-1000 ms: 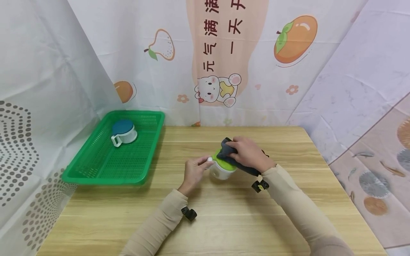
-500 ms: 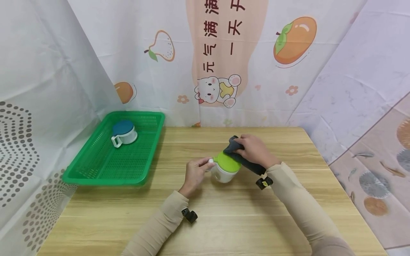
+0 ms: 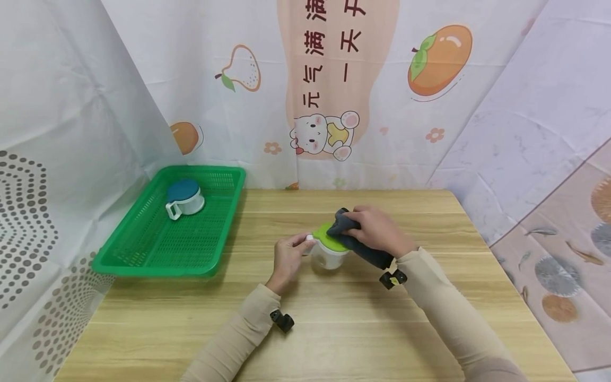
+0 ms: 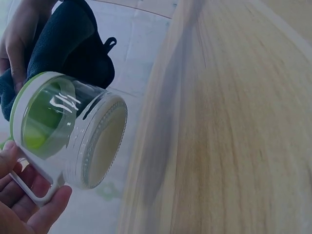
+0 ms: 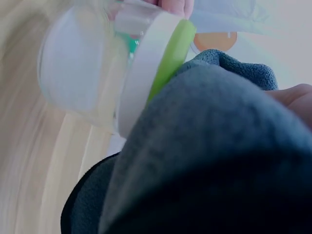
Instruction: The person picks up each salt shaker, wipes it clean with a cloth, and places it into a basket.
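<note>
A clear glass seasoning jar [image 4: 73, 122] with a white collar and handle and a green lid [image 3: 329, 239] is held up above the table, tilted. My left hand [image 3: 287, 260] grips its white handle [image 4: 34, 187], thumb near the lid in the left wrist view. My right hand [image 3: 377, 229] bunches a dark grey cloth [image 3: 363, 249] and presses it on the lid's top. In the right wrist view the cloth [image 5: 209, 126] fills much of the picture and covers most of that hand. Little can be seen inside the jar.
At the left, a green plastic basket [image 3: 224, 233] stands with a similar jar [image 3: 190, 201] in it, blue-lidded and white-handled. The wooden table [image 3: 334, 329] ends at a printed curtain [image 3: 267, 122] at the back.
The cloth and my right hand moved right off the middle of the lid, then back left over it. The jar shifted slightly right and back, its handle still in my left hand.
</note>
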Tool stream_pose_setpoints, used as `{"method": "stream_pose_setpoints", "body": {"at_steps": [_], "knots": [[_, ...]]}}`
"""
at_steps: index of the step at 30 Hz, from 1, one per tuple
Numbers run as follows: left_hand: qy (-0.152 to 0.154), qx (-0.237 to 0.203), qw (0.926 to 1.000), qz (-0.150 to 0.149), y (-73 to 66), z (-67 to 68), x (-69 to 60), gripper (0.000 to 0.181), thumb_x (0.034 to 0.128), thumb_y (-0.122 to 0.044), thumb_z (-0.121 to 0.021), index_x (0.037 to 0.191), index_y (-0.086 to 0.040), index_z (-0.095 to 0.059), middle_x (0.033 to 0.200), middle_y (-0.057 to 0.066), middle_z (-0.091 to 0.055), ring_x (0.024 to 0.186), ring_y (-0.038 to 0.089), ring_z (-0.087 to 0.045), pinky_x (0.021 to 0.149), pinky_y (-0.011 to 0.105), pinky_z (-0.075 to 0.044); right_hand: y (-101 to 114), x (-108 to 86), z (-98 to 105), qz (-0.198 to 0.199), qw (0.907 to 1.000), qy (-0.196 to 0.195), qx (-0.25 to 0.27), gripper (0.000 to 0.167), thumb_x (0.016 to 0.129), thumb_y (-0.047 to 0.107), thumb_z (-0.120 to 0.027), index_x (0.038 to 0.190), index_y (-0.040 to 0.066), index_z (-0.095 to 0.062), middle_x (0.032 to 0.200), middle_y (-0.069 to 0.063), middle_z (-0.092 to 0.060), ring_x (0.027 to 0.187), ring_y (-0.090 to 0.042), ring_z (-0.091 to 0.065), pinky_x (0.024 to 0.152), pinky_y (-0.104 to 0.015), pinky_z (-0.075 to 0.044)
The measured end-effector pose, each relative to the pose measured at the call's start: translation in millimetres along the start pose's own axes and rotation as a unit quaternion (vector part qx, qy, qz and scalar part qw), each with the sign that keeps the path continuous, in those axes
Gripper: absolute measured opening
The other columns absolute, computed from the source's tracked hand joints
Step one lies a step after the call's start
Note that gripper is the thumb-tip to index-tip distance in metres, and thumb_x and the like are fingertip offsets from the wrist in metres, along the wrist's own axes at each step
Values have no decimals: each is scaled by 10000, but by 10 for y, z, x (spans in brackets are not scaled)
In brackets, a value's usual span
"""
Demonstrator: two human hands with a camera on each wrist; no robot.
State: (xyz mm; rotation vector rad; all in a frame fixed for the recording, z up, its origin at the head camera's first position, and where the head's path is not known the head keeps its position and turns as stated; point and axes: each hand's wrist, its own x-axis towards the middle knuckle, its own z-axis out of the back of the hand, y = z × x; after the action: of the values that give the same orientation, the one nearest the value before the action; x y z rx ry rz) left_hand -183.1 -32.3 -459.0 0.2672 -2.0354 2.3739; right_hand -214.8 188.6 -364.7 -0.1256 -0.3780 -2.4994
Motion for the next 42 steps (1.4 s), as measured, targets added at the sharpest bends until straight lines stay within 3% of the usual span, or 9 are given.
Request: {"method": "stream_pose_setpoints", "body": {"at_steps": [12, 19, 26, 33, 42], "knots": [[3, -104, 9999, 129, 6, 30, 8, 262, 829, -136, -772, 1056, -10, -744, 1028, 176, -740, 915, 239, -709, 695, 243, -591, -62, -43, -53, -220, 9994, -59, 261, 328, 885, 240, -721, 1171, 80, -704, 898, -68, -641, 777, -201, -577, 736, -395, -518], [-187, -208, 9993, 242, 22, 46, 25, 264, 819, -115, -774, 1050, 8, -738, 1047, 195, -730, 904, 241, -708, 728, 341, -606, -116, -94, -80, -299, 9989, -136, 340, 344, 890, 214, -713, 1203, 73, -684, 899, -78, -637, 784, -216, -560, 729, -391, -497], [-334, -399, 9975, 488, 2, 70, 28, 249, 819, -109, -772, 1046, -10, -743, 1094, 183, -721, 945, 236, -704, 746, 278, -599, -121, -125, -89, -337, 9982, -288, 410, 344, 883, 196, -719, 1200, 67, -684, 927, -103, -652, 841, -256, -595, 785, -437, -525], [-544, -363, 9967, 474, -5, 115, 47, 243, 824, -127, -775, 1035, -8, -748, 1079, 179, -728, 921, 195, -699, 744, 279, -596, -130, -135, -109, -346, 9975, -413, 460, 358, 881, 192, -721, 1208, 53, -677, 951, -119, -661, 862, -267, -607, 803, -450, -530], [-685, -321, 9961, 461, -21, 154, 67, 243, 827, -127, -772, 1043, -18, -747, 1083, 166, -730, 955, 244, -702, 751, 266, -593, -130, -141, -124, -413, 9968, -489, 484, 386, 881, 198, -722, 1232, 48, -664, 977, -123, -654, 860, -267, -604, 776, -440, -523]]}}
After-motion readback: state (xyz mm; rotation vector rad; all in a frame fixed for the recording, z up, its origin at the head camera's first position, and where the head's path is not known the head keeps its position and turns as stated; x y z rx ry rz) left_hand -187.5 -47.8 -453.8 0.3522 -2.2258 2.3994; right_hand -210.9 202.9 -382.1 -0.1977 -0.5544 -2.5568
